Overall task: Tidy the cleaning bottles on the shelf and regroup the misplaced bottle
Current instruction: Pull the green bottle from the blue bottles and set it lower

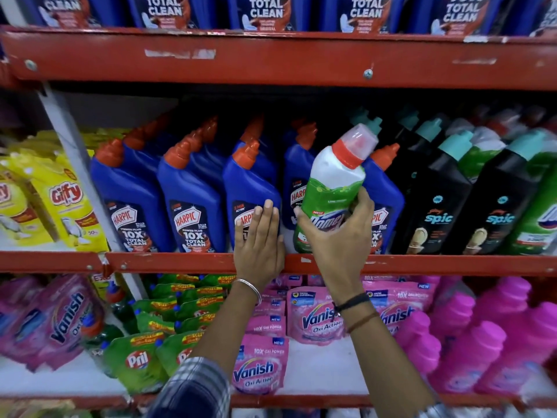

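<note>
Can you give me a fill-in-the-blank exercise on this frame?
1. The right hand grips a green and white bottle with a ____ cap.
2. The left hand lies flat against a ____ Harpic bottle.
3. The black Spic bottles carry ____ caps.
4. The pouches on the shelf below read ____.

Missing words: red; blue; teal; Vanish
</note>
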A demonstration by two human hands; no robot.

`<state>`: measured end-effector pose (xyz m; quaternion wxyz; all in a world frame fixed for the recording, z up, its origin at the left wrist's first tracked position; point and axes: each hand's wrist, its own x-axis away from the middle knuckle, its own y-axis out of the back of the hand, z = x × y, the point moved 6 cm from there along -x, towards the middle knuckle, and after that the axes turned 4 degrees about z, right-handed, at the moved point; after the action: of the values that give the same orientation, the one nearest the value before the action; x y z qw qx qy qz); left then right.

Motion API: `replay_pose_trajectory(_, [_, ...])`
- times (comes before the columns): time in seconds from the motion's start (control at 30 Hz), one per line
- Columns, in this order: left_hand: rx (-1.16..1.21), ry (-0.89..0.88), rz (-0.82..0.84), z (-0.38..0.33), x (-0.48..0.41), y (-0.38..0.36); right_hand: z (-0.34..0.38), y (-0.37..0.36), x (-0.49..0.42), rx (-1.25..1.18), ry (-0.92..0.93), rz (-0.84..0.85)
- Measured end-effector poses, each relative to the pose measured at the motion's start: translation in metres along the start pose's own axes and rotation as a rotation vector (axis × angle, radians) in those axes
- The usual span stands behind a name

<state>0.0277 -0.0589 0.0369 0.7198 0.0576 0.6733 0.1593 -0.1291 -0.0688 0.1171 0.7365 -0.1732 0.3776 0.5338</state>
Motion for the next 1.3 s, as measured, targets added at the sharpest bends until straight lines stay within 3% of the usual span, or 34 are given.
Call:
replay_pose_trajectory(0.17, [-0.017, 0.005, 0.008, -0.002, -0.001, 0.002, 0.013, 0.044, 0.009, 0.039, 0.018, -0.071])
replay_pose_trajectory(0.37, [-0.042, 0.007, 0.015, -0.001, -0.003, 0.001, -0.027, 0.063, 0.044, -0.027, -0.13, 0.056])
replay_pose_trajectory(0.9, [-0.074, 0.014, 0.006, -0.001, -0.001, -0.002, -0.184, 0.031, 0.175, 0.188, -0.606, 0.454])
replay_pose_trajectory(1.3, [-0.091, 0.022, -0.016, 0.001, 0.004, -0.007, -0.217, 0.024, 0.201, 0.221, -0.682, 0.501])
